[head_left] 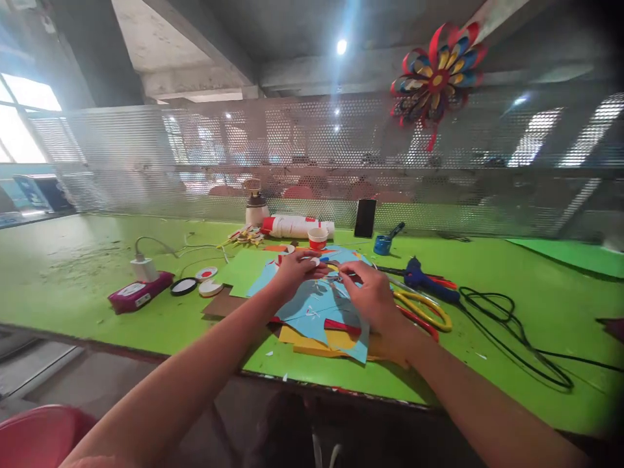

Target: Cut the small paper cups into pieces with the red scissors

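Note:
My left hand is over the paper pile, its thumb and fingers closed on a small white piece. Close by, my right hand is pinched; what its fingertips hold is too small to name. A bit of yellow paper shows between the hands. Beneath them lie cut sheets of light blue paper with white scraps on top, over orange-yellow paper and green paper. Scissors with yellow handles lie beside my right wrist.
A blue glue gun with a looping black cord lies at right. Behind stand a paper cup, stacked cups, a phone and a blue jar. A purple power bank and round lids lie left.

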The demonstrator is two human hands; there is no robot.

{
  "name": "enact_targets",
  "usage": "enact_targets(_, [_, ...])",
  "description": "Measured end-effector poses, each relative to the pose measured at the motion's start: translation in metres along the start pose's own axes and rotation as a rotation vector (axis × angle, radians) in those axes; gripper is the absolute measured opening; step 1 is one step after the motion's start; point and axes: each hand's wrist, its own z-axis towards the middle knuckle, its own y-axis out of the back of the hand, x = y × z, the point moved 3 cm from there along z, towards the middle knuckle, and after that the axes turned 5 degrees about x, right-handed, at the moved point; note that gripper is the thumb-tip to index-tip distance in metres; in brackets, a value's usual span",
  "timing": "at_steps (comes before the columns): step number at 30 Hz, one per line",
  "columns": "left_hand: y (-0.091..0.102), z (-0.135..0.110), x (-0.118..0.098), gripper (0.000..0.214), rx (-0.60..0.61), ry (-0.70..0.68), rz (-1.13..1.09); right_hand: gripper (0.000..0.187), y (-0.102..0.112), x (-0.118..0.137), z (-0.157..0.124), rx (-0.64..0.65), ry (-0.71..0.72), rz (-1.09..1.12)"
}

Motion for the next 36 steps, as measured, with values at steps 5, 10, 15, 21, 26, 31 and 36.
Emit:
enact_targets(5, [0.005, -0.003, 0.004, 0.009, 0.023, 0.020, -0.050, 0.002, -0.009, 0.001, -0.004, 0.059, -0.107, 0.114])
enact_targets(10, [0.012, -0.007, 0.002, 0.008, 0.001, 0.055, -0.070, 0.008, -0.009, -0.001, -0.004, 0.070, -0.298, 0.271])
enact_targets(15, [0.019, -0.005, 0.005, 0.010, -0.069, 0.115, -0.098, 0.016, -0.001, -0.012, 0.001, 0.031, -0.503, 0.402])
enact_targets(21, [0.016, -0.006, 0.005, 0.020, -0.094, 0.192, -0.124, 0.014, 0.004, -0.023, 0.004, -0.039, -0.642, 0.453])
enact_targets(26, [0.017, -0.006, 0.005, 0.018, -0.106, 0.235, -0.133, 0.021, 0.005, -0.032, 0.005, -0.097, -0.699, 0.473])
enact_targets(31, [0.020, -0.003, 0.005, 0.018, -0.081, 0.237, -0.151, 0.023, 0.004, -0.041, 0.006, -0.111, -0.730, 0.486])
enact_targets(36, [0.020, -0.003, 0.005, 0.013, -0.044, 0.208, -0.086, 0.024, 0.002, -0.042, 0.006, -0.087, -0.737, 0.494])
